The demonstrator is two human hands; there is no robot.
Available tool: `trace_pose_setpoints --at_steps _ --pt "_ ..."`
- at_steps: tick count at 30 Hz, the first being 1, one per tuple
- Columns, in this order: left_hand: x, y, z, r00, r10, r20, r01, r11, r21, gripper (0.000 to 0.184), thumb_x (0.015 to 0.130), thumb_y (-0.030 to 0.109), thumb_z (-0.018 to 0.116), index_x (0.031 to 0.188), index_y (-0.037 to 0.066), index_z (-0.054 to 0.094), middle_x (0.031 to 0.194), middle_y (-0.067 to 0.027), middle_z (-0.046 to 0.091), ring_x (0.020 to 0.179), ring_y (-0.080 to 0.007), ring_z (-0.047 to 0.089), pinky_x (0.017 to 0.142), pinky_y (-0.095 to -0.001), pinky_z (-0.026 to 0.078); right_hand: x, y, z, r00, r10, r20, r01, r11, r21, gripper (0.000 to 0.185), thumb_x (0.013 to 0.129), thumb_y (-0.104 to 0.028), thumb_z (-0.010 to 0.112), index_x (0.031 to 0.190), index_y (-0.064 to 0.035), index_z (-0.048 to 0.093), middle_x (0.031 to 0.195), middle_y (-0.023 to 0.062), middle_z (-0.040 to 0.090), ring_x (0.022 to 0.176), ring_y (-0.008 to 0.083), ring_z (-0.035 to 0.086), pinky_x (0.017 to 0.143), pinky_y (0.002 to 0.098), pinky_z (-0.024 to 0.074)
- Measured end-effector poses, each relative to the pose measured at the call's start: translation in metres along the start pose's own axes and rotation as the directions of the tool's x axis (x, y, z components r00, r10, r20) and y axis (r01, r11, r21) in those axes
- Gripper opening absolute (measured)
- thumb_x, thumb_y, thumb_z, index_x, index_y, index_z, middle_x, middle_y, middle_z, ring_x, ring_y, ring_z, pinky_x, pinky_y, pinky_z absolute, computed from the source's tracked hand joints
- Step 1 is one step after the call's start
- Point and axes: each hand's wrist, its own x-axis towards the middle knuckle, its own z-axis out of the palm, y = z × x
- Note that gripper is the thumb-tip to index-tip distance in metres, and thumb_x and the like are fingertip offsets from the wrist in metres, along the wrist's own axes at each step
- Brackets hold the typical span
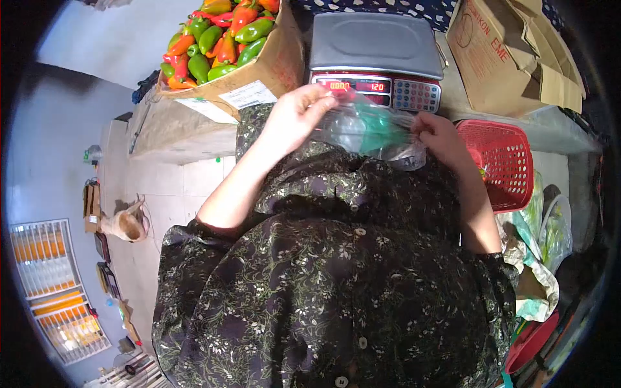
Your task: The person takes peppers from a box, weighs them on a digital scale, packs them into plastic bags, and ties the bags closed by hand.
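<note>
A clear plastic bag [346, 132] with green print is stretched between my two hands, in front of the scale. My left hand [303, 115] pinches its upper left edge between thumb and fingers. At the bag's right side, my right hand [440, 139] has its fingers closed on the plastic. Just beyond the bag stands a digital weighing scale [375, 42] with a bare grey platform. Its red displays are lit, and my left fingertips and the bag partly cover them.
A cardboard box of red and green peppers [217, 42] stands left of the scale. Right of it is an open cardboard carton [501, 61]. A red plastic basket [508, 165] sits by my right forearm, with bagged green vegetables [555, 233] below it.
</note>
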Motion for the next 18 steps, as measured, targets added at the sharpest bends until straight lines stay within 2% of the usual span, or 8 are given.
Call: trace_pose_setpoints --at_steps 1,4,5,6,8,10,13,18 --pt "0.0 -0.011 -0.005 0.999 -0.038 -0.016 0.037 0.999 -0.023 0.016 0.092 0.018 0.056 0.092 0.002 0.059 0.084 0.0012 0.062 0.08 -0.0049 0.053 0.074 -0.0203 0.041 -0.001 0.004 -0.004 0.999 0.024 0.031 -0.026 0.997 0.072 0.017 0.08 -0.012 0.06 0.093 -0.0018 0.059 0.079 0.0053 0.061 0.074 0.0134 0.057 0.07 0.0283 0.0455" --pt "-0.003 -0.018 -0.013 0.99 -0.06 -0.128 0.043 0.99 -0.135 0.017 0.09 0.019 0.057 0.089 0.002 0.061 0.078 -0.0005 0.063 0.075 -0.0067 0.054 0.071 -0.0232 0.044 -0.01 -0.001 -0.014 0.993 0.092 -0.074 -0.08 0.986 0.147 0.015 0.08 -0.013 0.062 0.09 -0.0016 0.06 0.079 0.0007 0.06 0.076 0.0103 0.055 0.072 0.0277 0.0447" --pt "-0.004 -0.017 -0.018 0.981 -0.14 -0.136 0.122 0.984 -0.131 0.017 0.091 0.019 0.057 0.088 0.003 0.06 0.078 0.0017 0.062 0.075 -0.0057 0.054 0.071 -0.022 0.043 -0.011 -0.001 -0.017 0.995 0.091 -0.042 -0.082 0.982 0.173 0.015 0.08 -0.013 0.063 0.09 -0.0017 0.06 0.08 0.0 0.06 0.076 0.01 0.055 0.072 0.0273 0.0445" --pt "-0.002 -0.019 -0.021 0.982 -0.084 -0.168 0.063 0.99 -0.125 0.017 0.09 0.019 0.057 0.088 0.003 0.06 0.077 0.0022 0.061 0.074 -0.0055 0.053 0.07 -0.0217 0.043 -0.01 0.0 -0.021 0.996 0.087 -0.01 -0.084 0.976 0.199 0.015 0.08 -0.014 0.064 0.089 -0.0017 0.061 0.08 -0.0007 0.06 0.077 0.0098 0.055 0.073 0.0269 0.0442" --pt "-0.002 -0.017 -0.027 0.961 -0.128 -0.246 0.073 0.973 -0.221 0.016 0.091 0.019 0.057 0.087 0.003 0.06 0.077 0.0029 0.06 0.074 -0.0045 0.052 0.069 -0.0207 0.042 -0.012 0.0 -0.027 0.995 0.099 0.033 -0.104 0.971 0.215 0.015 0.08 -0.014 0.064 0.089 -0.0019 0.061 0.081 -0.0011 0.061 0.078 0.0095 0.054 0.073 0.0261 0.0437" --pt "0.002 -0.021 -0.037 0.939 -0.044 -0.341 -0.028 0.978 -0.205 0.013 0.088 0.016 0.061 0.087 0.003 0.06 0.077 0.0044 0.058 0.073 -0.004 0.051 0.068 -0.0194 0.041 -0.014 0.001 -0.033 0.99 0.13 0.054 -0.138 0.971 0.197 0.015 0.08 -0.014 0.064 0.089 -0.0022 0.061 0.082 -0.0005 0.061 0.079 0.0094 0.055 0.074 0.0251 0.0431" --pt "0.006 -0.033 -0.048 0.911 0.001 -0.412 -0.101 0.97 -0.222 0.01 0.085 0.011 0.066 0.088 0.003 0.061 0.077 0.005 0.058 0.072 -0.0029 0.05 0.066 -0.018 0.04 -0.019 0.013 -0.03 0.972 0.148 -0.183 -0.061 0.909 0.412 0.014 0.082 -0.016 0.065 0.086 -0.0032 0.061 0.077 -0.0015 0.059 0.075 0.0077 0.052 0.069 0.0236 0.0412" --pt "0.006 -0.037 -0.043 0.918 -0.021 -0.396 -0.077 0.971 -0.229 0.01 0.085 0.013 0.065 0.087 0.003 0.061 0.075 0.0057 0.057 0.068 -0.0017 0.048 0.062 -0.0171 0.039 -0.017 0.041 -0.03 0.96 0.177 -0.215 -0.041 0.854 0.519 0.017 0.087 -0.021 0.062 0.081 -0.0056 0.06 0.07 -0.004 0.052 0.067 0.0064 0.046 0.063 0.0223 0.0363"
